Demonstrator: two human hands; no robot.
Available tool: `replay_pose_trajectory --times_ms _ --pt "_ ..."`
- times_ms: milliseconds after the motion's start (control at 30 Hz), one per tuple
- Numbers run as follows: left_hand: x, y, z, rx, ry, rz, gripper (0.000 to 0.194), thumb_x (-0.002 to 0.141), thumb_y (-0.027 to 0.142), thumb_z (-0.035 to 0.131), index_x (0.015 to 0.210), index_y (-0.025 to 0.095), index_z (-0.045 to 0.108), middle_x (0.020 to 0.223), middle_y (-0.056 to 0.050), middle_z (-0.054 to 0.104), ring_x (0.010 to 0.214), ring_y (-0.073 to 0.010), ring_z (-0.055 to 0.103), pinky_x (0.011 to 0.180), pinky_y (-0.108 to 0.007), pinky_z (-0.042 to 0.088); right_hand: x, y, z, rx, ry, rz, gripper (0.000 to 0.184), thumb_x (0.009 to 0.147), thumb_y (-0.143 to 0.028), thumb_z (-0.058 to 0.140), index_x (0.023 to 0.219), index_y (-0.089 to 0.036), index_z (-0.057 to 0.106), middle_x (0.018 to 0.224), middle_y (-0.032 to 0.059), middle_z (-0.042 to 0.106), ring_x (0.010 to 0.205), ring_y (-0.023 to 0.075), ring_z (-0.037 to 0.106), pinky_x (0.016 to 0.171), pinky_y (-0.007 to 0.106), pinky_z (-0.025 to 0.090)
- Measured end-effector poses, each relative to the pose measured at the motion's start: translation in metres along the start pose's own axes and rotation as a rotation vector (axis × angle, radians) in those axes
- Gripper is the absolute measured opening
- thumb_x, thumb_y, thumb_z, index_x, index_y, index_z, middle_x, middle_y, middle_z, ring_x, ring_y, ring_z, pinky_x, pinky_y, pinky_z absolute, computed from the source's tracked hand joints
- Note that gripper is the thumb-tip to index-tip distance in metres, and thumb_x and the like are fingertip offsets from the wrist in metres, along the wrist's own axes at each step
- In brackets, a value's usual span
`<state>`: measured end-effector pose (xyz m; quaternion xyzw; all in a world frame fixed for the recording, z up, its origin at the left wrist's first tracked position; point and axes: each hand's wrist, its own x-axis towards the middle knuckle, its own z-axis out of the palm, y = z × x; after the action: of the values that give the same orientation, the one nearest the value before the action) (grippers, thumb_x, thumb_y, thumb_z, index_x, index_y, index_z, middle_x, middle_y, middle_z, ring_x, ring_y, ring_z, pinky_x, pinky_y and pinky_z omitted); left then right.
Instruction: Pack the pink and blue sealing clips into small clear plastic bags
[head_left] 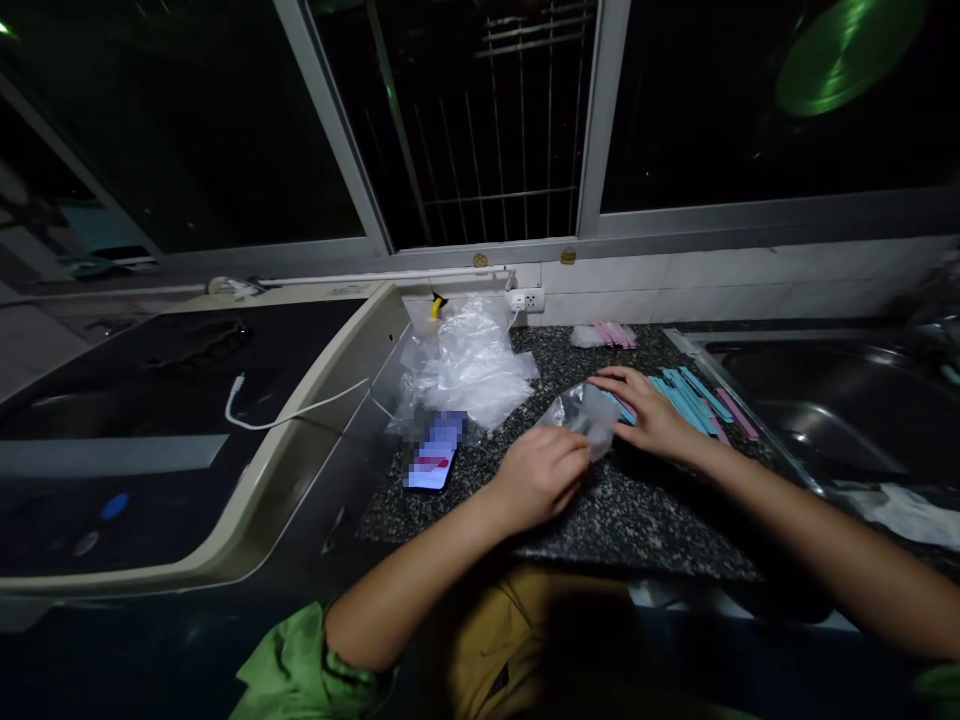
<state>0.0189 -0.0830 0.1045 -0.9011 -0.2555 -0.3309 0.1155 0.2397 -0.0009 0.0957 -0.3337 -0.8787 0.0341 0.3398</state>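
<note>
A small clear plastic bag (581,412) is held low over the dark speckled counter. My left hand (544,470) is closed on its near edge, the fingertips pinching the film. At the bag's right end, my right hand (649,415) curls its fingers and thumb around slim turquoise and pink sticks (621,407), whose ends lie at or inside the bag; which of the two I cannot tell. Just right of that hand lies a loose group of turquoise sticks (686,398), with pink sticks (737,414) beside them. Their exact kind is too small to make out.
A heap of clear plastic bags (480,360) lies left of my hands, a lit phone (437,452) in front of it. Packed pink sticks (615,335) lie near the wall socket (534,299). A washing machine (300,420) borders the left, a metal sink (847,390) the right.
</note>
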Motion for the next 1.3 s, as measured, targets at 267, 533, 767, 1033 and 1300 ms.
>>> replay_pose_trajectory --times_ms 267,533,767,1033,1300 --pt "-0.024 0.021 0.019 0.140 -0.197 0.132 0.025 0.090 0.018 0.035 0.087 0.016 0.060 0.091 -0.006 0.067 0.080 -0.0141 0.058 0.069 -0.027 0.043 -0.022 -0.011 0.013 0.008 -0.097 -0.101 0.012 0.080 -0.020 0.051 0.078 -0.020 0.063 0.100 0.0087 0.059 0.094 0.0198 0.058 0.078 0.037 0.050" --pt "-0.063 0.036 0.044 -0.072 -0.202 0.058 0.030 0.088 0.037 0.039 0.097 0.015 0.058 0.087 -0.006 0.066 0.078 -0.0152 0.058 0.067 -0.028 0.043 -0.052 -0.005 0.029 -0.069 -0.120 -0.069 0.014 0.081 -0.019 0.048 0.074 -0.020 0.061 0.092 0.0075 0.061 0.085 0.0177 0.060 0.071 0.031 0.052" --pt "-0.104 0.013 0.020 -0.227 -0.173 -0.202 0.044 0.078 0.049 0.053 0.107 0.016 0.056 0.098 -0.010 0.064 0.092 -0.0195 0.056 0.081 -0.033 0.044 -0.073 -0.004 0.029 -0.095 -0.163 -0.052 0.018 0.082 -0.017 0.046 0.091 -0.022 0.061 0.095 0.0081 0.061 0.089 0.0182 0.060 0.072 0.031 0.052" --pt "-0.114 -0.017 0.022 -0.060 -0.235 -0.640 0.024 0.086 0.027 0.043 0.096 0.015 0.061 0.095 -0.011 0.060 0.091 -0.0212 0.052 0.080 -0.035 0.045 -0.063 0.009 0.031 -0.112 -0.198 0.102 0.020 0.082 -0.020 0.045 0.090 -0.021 0.064 0.092 0.0078 0.063 0.085 0.0196 0.061 0.074 0.034 0.051" --pt "-0.103 -0.005 0.021 -0.249 -0.312 -0.652 0.020 0.077 0.035 0.059 0.084 0.018 0.063 0.097 -0.008 0.060 0.095 -0.0214 0.051 0.083 -0.036 0.043 -0.062 0.007 0.034 0.066 -0.365 0.121 0.023 0.080 -0.033 0.053 0.095 -0.022 0.067 0.090 0.0072 0.062 0.086 0.0196 0.060 0.076 0.034 0.050"
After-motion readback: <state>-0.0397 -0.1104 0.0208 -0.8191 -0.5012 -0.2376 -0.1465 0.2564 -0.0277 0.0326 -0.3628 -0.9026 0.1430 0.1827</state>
